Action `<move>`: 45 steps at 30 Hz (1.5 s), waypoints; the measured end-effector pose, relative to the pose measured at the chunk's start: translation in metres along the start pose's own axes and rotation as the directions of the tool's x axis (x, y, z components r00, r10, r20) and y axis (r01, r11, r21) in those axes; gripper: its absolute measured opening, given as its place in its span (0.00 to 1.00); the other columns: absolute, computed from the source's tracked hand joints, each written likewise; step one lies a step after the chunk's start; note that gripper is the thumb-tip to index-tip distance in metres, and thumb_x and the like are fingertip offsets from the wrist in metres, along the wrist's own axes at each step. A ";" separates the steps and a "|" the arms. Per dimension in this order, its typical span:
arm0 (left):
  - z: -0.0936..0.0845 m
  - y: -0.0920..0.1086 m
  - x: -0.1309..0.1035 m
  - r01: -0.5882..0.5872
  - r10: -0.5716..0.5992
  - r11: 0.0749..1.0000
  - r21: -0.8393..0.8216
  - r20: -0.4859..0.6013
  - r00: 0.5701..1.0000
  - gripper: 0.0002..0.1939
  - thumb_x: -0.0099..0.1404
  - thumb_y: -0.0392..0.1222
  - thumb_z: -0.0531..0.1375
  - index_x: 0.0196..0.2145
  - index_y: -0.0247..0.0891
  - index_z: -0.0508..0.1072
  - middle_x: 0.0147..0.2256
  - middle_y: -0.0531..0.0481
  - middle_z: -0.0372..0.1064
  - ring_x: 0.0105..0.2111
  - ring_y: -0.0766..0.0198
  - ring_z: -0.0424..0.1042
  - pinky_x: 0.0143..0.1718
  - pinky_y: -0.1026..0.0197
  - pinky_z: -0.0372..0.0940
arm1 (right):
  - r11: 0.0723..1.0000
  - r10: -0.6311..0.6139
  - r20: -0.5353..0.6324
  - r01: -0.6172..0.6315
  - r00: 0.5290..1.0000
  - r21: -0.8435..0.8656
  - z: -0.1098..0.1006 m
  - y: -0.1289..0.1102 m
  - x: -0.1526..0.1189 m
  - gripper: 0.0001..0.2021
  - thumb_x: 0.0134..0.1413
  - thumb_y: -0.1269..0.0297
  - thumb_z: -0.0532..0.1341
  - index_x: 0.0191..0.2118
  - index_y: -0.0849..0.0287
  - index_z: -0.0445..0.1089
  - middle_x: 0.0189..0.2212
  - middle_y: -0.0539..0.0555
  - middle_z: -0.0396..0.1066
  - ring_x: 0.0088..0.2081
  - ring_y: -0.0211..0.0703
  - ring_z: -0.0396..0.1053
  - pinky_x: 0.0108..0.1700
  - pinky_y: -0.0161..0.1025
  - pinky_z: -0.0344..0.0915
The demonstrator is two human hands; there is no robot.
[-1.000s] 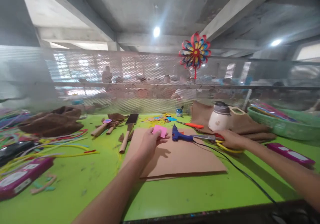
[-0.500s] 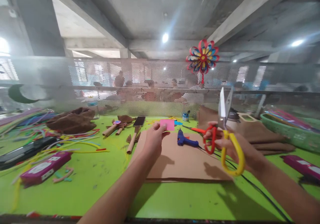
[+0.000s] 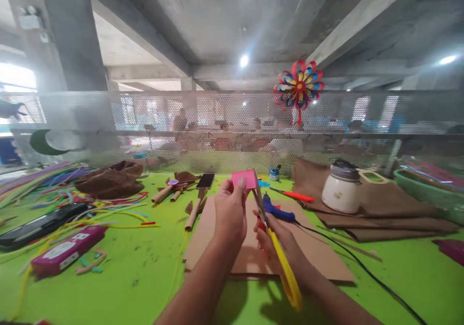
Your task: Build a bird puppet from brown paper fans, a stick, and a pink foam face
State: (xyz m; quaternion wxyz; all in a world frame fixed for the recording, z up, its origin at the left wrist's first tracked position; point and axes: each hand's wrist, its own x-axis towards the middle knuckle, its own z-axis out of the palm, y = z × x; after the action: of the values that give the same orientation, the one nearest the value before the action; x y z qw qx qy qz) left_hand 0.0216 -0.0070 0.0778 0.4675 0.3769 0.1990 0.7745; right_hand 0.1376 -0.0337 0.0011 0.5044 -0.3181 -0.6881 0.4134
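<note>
Left grip (image 3: pixel 230 211) closed in a pinch, thumb on top, on a thin pink square sheet (image 3: pixel 241 178); paper or foam, cannot tell. Landmark: flat tan cardboard (image 3: pixel 203 238) on the lime-green table (image 3: pixel 137 286). Sheet held up in the air over the cardboard's far edge.

Right grip (image 3: pixel 277 243) wrapped about the metal scissors with one yellow and one red handle (image 3: pixel 286 272); red loop mostly hidden by fingers, yellow loop slanting down over the cardboard's near edge.

Change: a second ago the scissors were off the cardboard's right side, the right grip reaching out to them. Half a second ago, raised there, blades up and parted. Now swung in over the cardboard, blades at the sheet's right edge. Left pinch unchanged throughout.

Meaning, as I judge it: fetching is done, work stands at the start of a cut. Whether the blades have bitten, cannot tell.

Blue glue gun (image 3: pixel 279 211) lies on the cardboard's far right part, close behind the right grip; orange-handled tool (image 3: pixel 300 197) beyond the cardboard's far right corner.
</note>
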 end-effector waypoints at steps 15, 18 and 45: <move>-0.004 0.003 -0.020 -0.072 0.059 0.981 0.179 0.073 0.996 0.07 0.59 0.43 0.63 0.31 0.39 0.69 0.29 0.53 0.69 0.32 0.66 0.70 0.42 0.61 0.66 | 1.000 -0.013 -0.046 0.012 0.999 -0.020 0.002 0.002 -0.017 0.20 0.60 0.48 0.56 0.51 0.57 0.67 0.35 0.54 0.64 0.26 0.38 0.62 0.26 0.36 0.62; -0.004 0.004 -0.021 -0.074 0.059 0.981 0.182 0.089 0.994 0.07 0.59 0.43 0.62 0.32 0.39 0.70 0.31 0.51 0.71 0.33 0.65 0.70 0.42 0.61 0.66 | 1.000 0.016 -0.036 -0.016 0.999 0.018 0.002 0.002 -0.017 0.23 0.59 0.47 0.57 0.53 0.57 0.66 0.35 0.53 0.64 0.26 0.37 0.61 0.24 0.36 0.61; -0.001 0.006 -0.020 -0.022 0.023 0.999 -0.042 0.033 0.999 0.04 0.55 0.37 0.63 0.28 0.35 0.70 0.29 0.52 0.69 0.31 0.68 0.69 0.40 0.65 0.66 | 0.977 0.106 -0.025 -0.099 0.994 0.187 0.006 0.012 -0.019 0.26 0.59 0.48 0.58 0.58 0.56 0.61 0.33 0.50 0.62 0.27 0.35 0.61 0.25 0.32 0.61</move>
State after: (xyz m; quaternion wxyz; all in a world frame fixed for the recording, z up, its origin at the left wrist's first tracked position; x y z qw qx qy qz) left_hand 0.0229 -0.0273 0.0727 0.4697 0.3822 0.1706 0.7773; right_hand 0.1375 -0.0458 -0.0191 0.5218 -0.3119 -0.6204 0.4955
